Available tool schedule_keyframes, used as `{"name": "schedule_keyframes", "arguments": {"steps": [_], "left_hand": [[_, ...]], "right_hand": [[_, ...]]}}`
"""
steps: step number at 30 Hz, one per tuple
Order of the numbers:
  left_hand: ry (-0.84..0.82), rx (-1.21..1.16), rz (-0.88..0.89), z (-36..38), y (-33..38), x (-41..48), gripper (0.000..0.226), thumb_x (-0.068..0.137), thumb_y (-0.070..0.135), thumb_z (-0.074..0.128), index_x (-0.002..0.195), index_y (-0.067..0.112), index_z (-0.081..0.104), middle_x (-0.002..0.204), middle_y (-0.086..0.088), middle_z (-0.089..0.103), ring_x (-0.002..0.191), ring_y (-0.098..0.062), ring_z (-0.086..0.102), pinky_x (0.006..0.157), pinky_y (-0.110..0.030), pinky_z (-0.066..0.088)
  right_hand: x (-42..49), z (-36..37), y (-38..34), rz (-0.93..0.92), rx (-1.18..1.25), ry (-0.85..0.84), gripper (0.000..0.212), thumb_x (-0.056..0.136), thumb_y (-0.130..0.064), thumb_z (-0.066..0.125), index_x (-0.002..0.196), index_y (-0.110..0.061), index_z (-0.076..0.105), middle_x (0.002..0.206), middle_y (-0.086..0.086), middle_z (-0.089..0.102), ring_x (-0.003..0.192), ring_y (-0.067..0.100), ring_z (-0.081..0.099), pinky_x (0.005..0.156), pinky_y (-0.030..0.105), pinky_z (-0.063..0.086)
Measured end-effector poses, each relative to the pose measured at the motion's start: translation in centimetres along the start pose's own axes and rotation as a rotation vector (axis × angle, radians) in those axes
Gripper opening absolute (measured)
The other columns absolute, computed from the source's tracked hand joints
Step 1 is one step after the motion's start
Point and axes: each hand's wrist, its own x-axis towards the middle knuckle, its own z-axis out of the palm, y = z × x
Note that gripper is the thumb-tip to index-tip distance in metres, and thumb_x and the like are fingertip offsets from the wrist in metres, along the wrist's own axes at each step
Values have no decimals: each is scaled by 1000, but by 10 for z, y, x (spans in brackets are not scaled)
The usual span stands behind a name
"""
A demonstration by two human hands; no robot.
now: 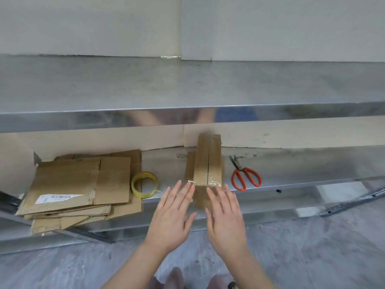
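Metal shelf [291, 167] bearing flattened cardboard [83, 184] at left and a taped box [206, 163] at its front edge, left hand [174, 213] and right hand [226, 217] flat, fingers straight, at the box's near end, grasping nothing; scissors [246, 176] right of box, tape roll [144, 184] left.

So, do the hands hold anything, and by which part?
Nothing is gripped: left hand and right hand are open, fingertips at the taped cardboard box.
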Motion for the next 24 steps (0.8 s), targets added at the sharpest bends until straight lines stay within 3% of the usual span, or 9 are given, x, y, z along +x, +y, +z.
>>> {"name": "schedule_keyframes", "arguments": {"steps": [5,7,10,13,17,20,24], "left_hand": [[-22,-101,-145,10,27,23,61,101,51,24,155,24,10,160,13,11,148,-7,-5,119,-30,-7],[5,-297,-219,17,34,26,60,101,47,30,154,27,12,159,14,13,146,-1,0,118,-26,1],[90,-734,-423,19,42,33,57,99,34,49,150,23,27,154,11,29,135,6,24,111,-16,19],[60,-902,-566,22,40,42,55,97,29,55,147,25,35,149,7,39,132,-3,37,108,-21,29],[-16,-740,-478,27,34,46,57,95,39,55,147,27,36,143,10,46,130,-6,43,103,-21,34],[16,-632,-388,24,25,56,56,91,40,62,141,29,40,125,11,54,112,-4,53,93,-20,43],[-37,-369,-253,17,12,79,46,90,35,63,133,27,51,102,6,52,91,-15,59,77,-27,46]], "right_hand": [[8,1,29,166,121,-129,49,102,-35,40,151,-27,33,155,-8,33,148,13,16,119,25,11],[11,2,32,193,259,-138,47,102,-33,42,148,-30,35,150,-12,40,144,8,25,116,20,19],[16,5,31,242,498,-106,39,98,-24,50,136,-33,46,134,-21,52,126,-3,42,108,24,38],[23,8,39,331,623,-57,30,94,-20,59,122,-31,56,117,-22,59,111,-2,55,97,31,48],[36,10,51,329,583,-56,24,86,-24,70,107,-30,59,101,-21,61,97,-1,58,85,30,53],[47,12,55,290,520,-56,20,86,-21,70,98,-28,57,93,-17,58,87,1,58,77,32,54],[53,16,56,241,463,-54,19,88,-20,68,100,-25,55,92,-16,51,83,0,53,73,31,54]]}}
